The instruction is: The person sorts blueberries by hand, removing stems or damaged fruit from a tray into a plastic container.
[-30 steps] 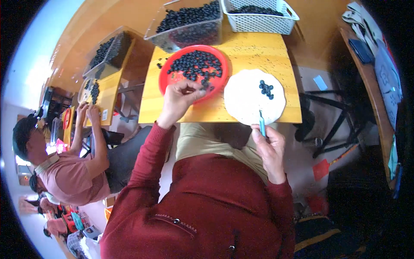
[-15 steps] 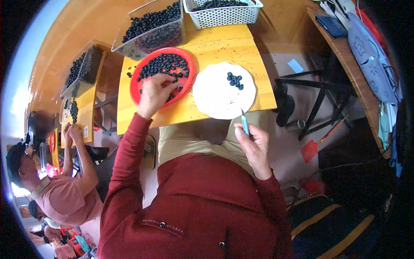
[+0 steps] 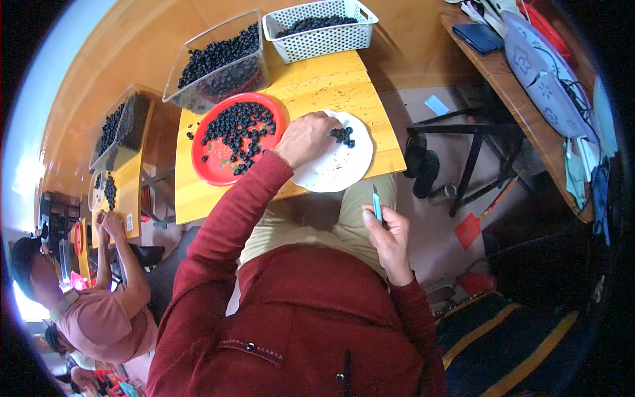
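Over the left part of the white scalloped plate (image 3: 344, 171) reaches my left hand (image 3: 305, 137), palm down, fingers curled together. Its fingertips are beside a small cluster of black round pieces (image 3: 342, 136); whatever they pinch is hidden. Some of these pieces look like rings. My right hand (image 3: 390, 241) is closed around a slim light-blue craft knife (image 3: 377, 206), metal tip upward, held off the table's near edge above my lap. Left of the plate, a red round dish (image 3: 206, 171) holds many loose black round pieces (image 3: 239, 127).
Behind the dish stand a clear bin (image 3: 173, 85) and a white perforated basket (image 3: 317, 44), both with black pieces. Dark crumbs lie on the yellow table (image 3: 317, 79). At left, a person (image 3: 106, 311) works at another table. A wooden ledge (image 3: 509, 99) runs along the right.
My left hand has moved right, from the red dish to the white plate. The view has shifted slightly. My right hand keeps its hold on the craft knife.
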`<state>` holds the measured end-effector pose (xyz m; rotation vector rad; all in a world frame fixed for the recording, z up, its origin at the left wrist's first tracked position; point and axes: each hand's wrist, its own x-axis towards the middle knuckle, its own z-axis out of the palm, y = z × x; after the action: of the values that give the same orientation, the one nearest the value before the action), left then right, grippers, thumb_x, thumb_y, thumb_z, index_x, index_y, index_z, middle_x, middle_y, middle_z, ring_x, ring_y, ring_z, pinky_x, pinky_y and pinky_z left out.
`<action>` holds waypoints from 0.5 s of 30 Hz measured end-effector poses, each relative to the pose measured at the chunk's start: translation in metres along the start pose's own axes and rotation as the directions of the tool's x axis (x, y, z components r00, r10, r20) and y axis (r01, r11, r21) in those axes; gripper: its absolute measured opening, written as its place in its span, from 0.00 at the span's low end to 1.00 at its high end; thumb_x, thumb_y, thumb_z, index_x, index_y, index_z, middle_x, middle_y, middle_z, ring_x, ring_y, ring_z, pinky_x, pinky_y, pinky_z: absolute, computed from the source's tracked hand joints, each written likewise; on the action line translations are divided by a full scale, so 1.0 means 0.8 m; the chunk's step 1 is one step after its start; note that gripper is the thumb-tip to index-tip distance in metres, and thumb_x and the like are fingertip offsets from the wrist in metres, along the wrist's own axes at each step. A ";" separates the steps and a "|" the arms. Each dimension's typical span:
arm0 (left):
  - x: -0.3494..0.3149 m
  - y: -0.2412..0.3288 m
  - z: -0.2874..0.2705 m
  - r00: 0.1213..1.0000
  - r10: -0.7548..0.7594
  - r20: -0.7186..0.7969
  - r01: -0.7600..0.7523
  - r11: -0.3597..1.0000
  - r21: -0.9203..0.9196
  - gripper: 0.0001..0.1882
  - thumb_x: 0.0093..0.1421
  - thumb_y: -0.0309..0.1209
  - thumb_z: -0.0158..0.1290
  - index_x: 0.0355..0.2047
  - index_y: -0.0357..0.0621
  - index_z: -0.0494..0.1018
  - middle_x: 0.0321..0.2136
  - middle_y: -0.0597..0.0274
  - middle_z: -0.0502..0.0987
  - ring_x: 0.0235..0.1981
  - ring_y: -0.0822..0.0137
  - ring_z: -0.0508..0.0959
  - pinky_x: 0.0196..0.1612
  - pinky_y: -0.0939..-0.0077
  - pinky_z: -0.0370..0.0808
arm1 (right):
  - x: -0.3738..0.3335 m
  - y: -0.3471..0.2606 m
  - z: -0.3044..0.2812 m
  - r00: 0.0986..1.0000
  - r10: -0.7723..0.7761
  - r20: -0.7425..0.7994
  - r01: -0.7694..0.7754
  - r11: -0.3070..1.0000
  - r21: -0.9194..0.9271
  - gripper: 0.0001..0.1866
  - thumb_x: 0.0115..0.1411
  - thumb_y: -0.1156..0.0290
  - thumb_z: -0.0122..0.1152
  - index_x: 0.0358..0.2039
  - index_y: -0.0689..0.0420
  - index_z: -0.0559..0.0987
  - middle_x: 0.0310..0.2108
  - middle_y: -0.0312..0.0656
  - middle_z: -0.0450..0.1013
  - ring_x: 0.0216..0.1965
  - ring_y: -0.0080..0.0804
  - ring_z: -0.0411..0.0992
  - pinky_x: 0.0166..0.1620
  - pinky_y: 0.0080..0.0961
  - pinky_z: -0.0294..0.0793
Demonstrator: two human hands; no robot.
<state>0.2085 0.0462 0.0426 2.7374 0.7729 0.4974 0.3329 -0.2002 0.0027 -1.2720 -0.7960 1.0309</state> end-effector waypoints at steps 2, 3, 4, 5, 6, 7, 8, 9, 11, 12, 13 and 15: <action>0.002 -0.004 0.006 1.000 0.007 0.028 -0.008 0.999 0.032 0.14 0.51 0.30 0.56 0.39 0.43 0.80 0.33 0.47 0.78 0.35 0.49 0.80 0.38 0.57 0.76 | -0.001 0.004 0.003 0.997 -0.071 -0.008 0.072 0.996 0.059 0.11 0.64 0.70 0.61 0.42 0.63 0.79 0.17 0.21 0.61 0.16 0.07 0.51 0.19 0.13 0.46; 0.002 -0.007 0.008 0.999 0.013 0.029 -0.013 0.999 0.032 0.14 0.51 0.30 0.56 0.39 0.43 0.80 0.33 0.47 0.78 0.35 0.49 0.80 0.38 0.57 0.76 | -0.001 0.007 0.003 0.997 -0.073 -0.013 0.074 0.996 0.059 0.11 0.64 0.70 0.61 0.42 0.63 0.79 0.17 0.21 0.61 0.16 0.07 0.51 0.19 0.13 0.46; 0.001 -0.008 0.008 0.998 0.005 0.062 -0.008 0.998 0.056 0.13 0.51 0.30 0.56 0.37 0.43 0.80 0.31 0.47 0.78 0.34 0.48 0.80 0.38 0.57 0.76 | -0.001 0.009 0.002 0.996 -0.084 -0.005 0.084 0.995 0.060 0.10 0.64 0.70 0.61 0.41 0.63 0.79 0.17 0.21 0.61 0.16 0.07 0.51 0.19 0.13 0.46; 0.001 -0.008 0.009 0.995 -0.005 0.095 -0.003 0.997 0.080 0.12 0.51 0.30 0.55 0.36 0.43 0.80 0.30 0.48 0.79 0.33 0.48 0.80 0.37 0.57 0.76 | -0.001 0.010 0.002 0.995 -0.095 0.003 0.095 0.994 0.061 0.10 0.64 0.70 0.60 0.41 0.64 0.79 0.17 0.21 0.61 0.16 0.07 0.51 0.19 0.13 0.46; 0.000 -0.009 0.010 0.995 -0.002 0.097 -0.006 0.997 0.079 0.12 0.51 0.30 0.55 0.36 0.43 0.80 0.30 0.48 0.79 0.33 0.48 0.80 0.37 0.57 0.76 | -0.002 0.011 0.001 0.996 -0.094 -0.001 0.094 0.994 0.061 0.10 0.64 0.70 0.60 0.41 0.64 0.79 0.17 0.21 0.61 0.16 0.07 0.51 0.19 0.13 0.46; -0.002 -0.005 0.008 0.995 -0.028 0.091 0.025 0.999 0.039 0.11 0.51 0.31 0.55 0.35 0.43 0.80 0.30 0.48 0.79 0.33 0.48 0.80 0.37 0.57 0.76 | -0.003 0.012 0.001 0.997 -0.073 -0.006 0.073 0.995 0.067 0.10 0.64 0.71 0.60 0.41 0.64 0.79 0.17 0.21 0.61 0.16 0.07 0.51 0.19 0.13 0.46; -0.004 -0.003 0.006 0.995 -0.055 0.086 0.056 0.998 -0.001 0.11 0.51 0.31 0.55 0.34 0.43 0.81 0.29 0.48 0.79 0.33 0.48 0.80 0.37 0.57 0.75 | -0.004 0.013 0.000 0.999 -0.051 -0.010 0.051 0.996 0.074 0.10 0.64 0.71 0.60 0.41 0.64 0.79 0.17 0.21 0.60 0.16 0.07 0.51 0.19 0.13 0.45; -0.004 -0.002 0.006 0.995 -0.055 0.088 0.055 0.998 -0.002 0.11 0.51 0.31 0.55 0.34 0.43 0.81 0.29 0.48 0.79 0.33 0.48 0.80 0.37 0.57 0.75 | -0.004 0.013 0.000 0.999 -0.050 -0.012 0.050 0.996 0.075 0.10 0.64 0.71 0.60 0.41 0.64 0.79 0.17 0.21 0.60 0.16 0.07 0.51 0.19 0.13 0.45; -0.006 -0.002 0.004 0.989 -0.085 0.125 0.086 0.996 -0.003 0.12 0.52 0.31 0.55 0.35 0.41 0.80 0.30 0.47 0.79 0.33 0.49 0.80 0.36 0.57 0.75 | -0.004 0.010 0.000 1.000 -0.027 -0.010 0.028 0.996 0.079 0.10 0.64 0.71 0.60 0.41 0.64 0.79 0.17 0.21 0.60 0.16 0.07 0.51 0.19 0.13 0.45; -0.008 -0.004 0.005 0.988 -0.086 0.126 0.087 0.996 -0.003 0.12 0.52 0.31 0.55 0.35 0.41 0.80 0.30 0.47 0.79 0.33 0.49 0.80 0.36 0.57 0.75 | -0.003 0.011 -0.001 1.000 -0.027 -0.009 0.027 0.996 0.081 0.10 0.64 0.71 0.60 0.41 0.64 0.79 0.17 0.21 0.60 0.16 0.07 0.51 0.19 0.13 0.45; -0.009 -0.005 0.006 0.994 -0.053 0.097 0.059 0.996 -0.062 0.12 0.52 0.32 0.55 0.36 0.40 0.80 0.31 0.47 0.79 0.33 0.49 0.80 0.37 0.58 0.75 | -0.003 0.012 -0.002 0.999 -0.037 -0.007 0.038 0.995 0.087 0.10 0.64 0.71 0.59 0.41 0.64 0.79 0.17 0.21 0.60 0.16 0.07 0.51 0.19 0.13 0.46; -0.015 -0.009 0.006 0.997 -0.024 0.067 0.032 0.992 -0.119 0.13 0.53 0.32 0.55 0.36 0.39 0.80 0.31 0.47 0.79 0.33 0.50 0.80 0.37 0.59 0.75 | -0.001 0.014 -0.003 0.999 -0.047 -0.003 0.047 0.994 0.095 0.10 0.64 0.71 0.59 0.41 0.64 0.79 0.17 0.21 0.60 0.16 0.07 0.50 0.19 0.13 0.46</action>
<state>0.1978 0.0450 0.0329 2.6150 0.7393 0.4319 0.3327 -0.2019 -0.0083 -1.1669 -0.7641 1.0187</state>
